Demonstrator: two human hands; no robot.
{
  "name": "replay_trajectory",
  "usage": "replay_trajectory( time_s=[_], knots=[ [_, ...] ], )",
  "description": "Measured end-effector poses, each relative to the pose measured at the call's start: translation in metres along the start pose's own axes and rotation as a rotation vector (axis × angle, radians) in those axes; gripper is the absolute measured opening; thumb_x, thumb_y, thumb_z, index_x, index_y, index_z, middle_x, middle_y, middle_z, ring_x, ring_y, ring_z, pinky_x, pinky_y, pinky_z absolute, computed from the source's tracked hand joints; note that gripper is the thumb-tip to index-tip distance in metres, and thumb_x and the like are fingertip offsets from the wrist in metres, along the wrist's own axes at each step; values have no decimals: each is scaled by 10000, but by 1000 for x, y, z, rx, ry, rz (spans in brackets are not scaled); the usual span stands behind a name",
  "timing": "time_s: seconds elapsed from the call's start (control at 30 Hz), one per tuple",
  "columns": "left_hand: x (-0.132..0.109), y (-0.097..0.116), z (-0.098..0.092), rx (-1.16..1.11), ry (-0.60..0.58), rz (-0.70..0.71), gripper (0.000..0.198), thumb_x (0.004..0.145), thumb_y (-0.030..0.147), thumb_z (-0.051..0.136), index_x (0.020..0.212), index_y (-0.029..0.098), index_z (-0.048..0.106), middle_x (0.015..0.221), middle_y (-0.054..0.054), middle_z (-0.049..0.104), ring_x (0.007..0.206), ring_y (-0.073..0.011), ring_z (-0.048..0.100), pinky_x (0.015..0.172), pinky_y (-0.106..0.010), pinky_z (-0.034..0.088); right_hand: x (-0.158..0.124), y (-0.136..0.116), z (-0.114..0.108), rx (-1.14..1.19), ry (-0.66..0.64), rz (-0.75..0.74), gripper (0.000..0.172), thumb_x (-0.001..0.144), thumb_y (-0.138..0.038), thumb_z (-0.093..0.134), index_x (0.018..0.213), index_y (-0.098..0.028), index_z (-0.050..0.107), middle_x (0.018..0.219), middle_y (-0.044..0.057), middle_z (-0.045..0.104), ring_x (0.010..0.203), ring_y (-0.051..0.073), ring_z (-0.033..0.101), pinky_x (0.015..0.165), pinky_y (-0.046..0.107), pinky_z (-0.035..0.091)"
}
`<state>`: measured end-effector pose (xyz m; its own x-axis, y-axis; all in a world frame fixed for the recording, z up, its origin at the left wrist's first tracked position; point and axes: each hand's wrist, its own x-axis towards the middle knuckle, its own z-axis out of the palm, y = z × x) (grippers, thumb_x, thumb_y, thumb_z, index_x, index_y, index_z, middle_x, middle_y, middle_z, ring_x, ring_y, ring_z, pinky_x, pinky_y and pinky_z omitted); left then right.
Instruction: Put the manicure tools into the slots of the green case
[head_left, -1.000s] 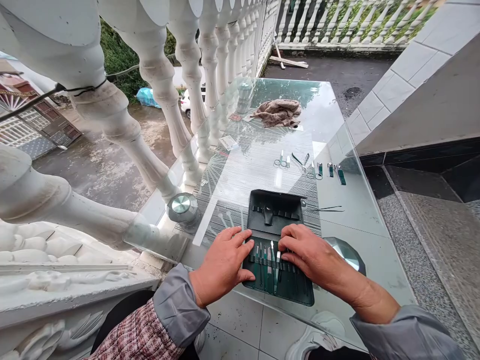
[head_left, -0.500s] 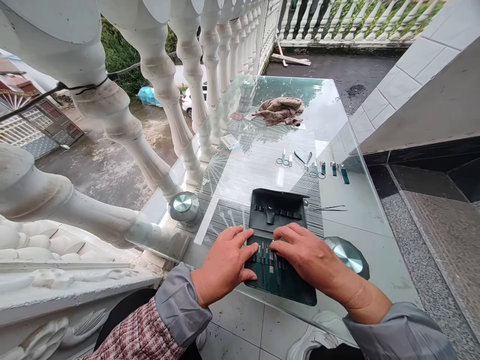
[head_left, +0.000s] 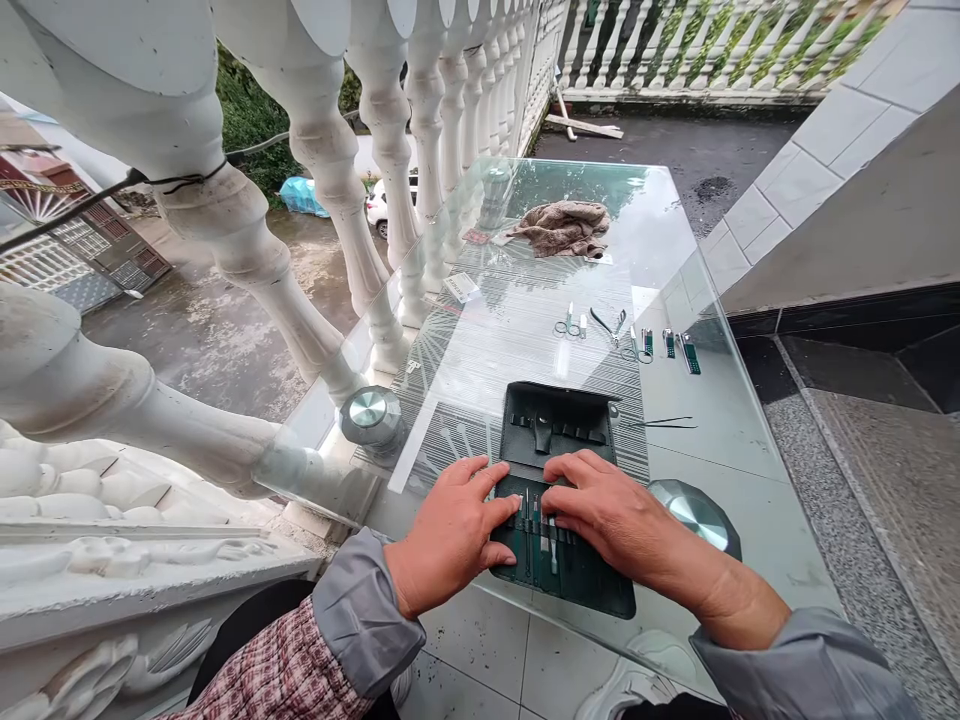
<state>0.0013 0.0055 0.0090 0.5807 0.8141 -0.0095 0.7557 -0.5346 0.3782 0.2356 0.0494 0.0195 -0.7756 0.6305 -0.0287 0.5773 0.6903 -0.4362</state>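
Observation:
An open dark green and black tool case (head_left: 559, 430) lies on the near end of a glass table (head_left: 712, 420). Several thin metal manicure tools (head_left: 541, 530) sit in loops in its near half. My left hand (head_left: 450, 535) rests flat on the case's left edge, fingers stretched out. My right hand (head_left: 619, 515) lies over the near half, fingers bent, tips pressing on the tools' upper ends. Whether it grips one is hidden.
Small scissors (head_left: 566, 325), nippers (head_left: 607, 325) and clippers (head_left: 667, 345) lie in a row farther up the glass. Tweezers (head_left: 664, 424) lie right of the case. A brown cloth (head_left: 562, 228) sits at the far end. White balusters (head_left: 330, 190) run along the left.
My right hand has slid left across the tools and its fingers have curled in. My left hand has stayed on the case's left edge.

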Motion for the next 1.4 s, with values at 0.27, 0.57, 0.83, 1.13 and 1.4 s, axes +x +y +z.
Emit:
replay_trajectory(
  time_s=[0.27,0.57,0.83,1.13,1.4],
  knots=[
    [1,-1,0,-17,-24,-9,649,639,455,876,1195,183,680,1399,-157,543,1290,-405,483,1051,-552,459,5,1,-6,-4,-68,46,133,913,-114,546,813,-191,586,1067,61,577,906,198,492,773,353,460],
    [1,1,-3,-22,-6,-20,634,630,418,893,1182,190,681,1385,-157,553,1285,-390,491,1037,-549,473,9,1,-13,-7,-88,103,150,835,-103,667,930,-208,617,1090,57,564,935,211,488,808,370,453],
    [0,0,-1,-30,0,-13,633,634,402,896,1188,193,673,1394,-157,546,1297,-386,484,1048,-549,462,13,-1,-18,-27,-101,87,135,831,-83,655,849,-217,657,1053,44,578,909,203,507,778,348,444],
    [0,-3,-1,-15,-8,-1,662,612,429,900,1191,207,667,1393,-148,548,1296,-380,487,1037,-540,470,21,1,-27,18,-191,53,161,780,-48,697,771,-206,668,1032,33,589,929,195,512,765,319,429],
    [2,-3,0,-16,-4,7,669,600,438,903,1181,198,672,1390,-153,551,1295,-384,491,1044,-541,466,24,7,-31,52,-169,33,170,782,-40,674,738,-197,623,998,27,581,895,183,484,740,303,415]
  ],
)
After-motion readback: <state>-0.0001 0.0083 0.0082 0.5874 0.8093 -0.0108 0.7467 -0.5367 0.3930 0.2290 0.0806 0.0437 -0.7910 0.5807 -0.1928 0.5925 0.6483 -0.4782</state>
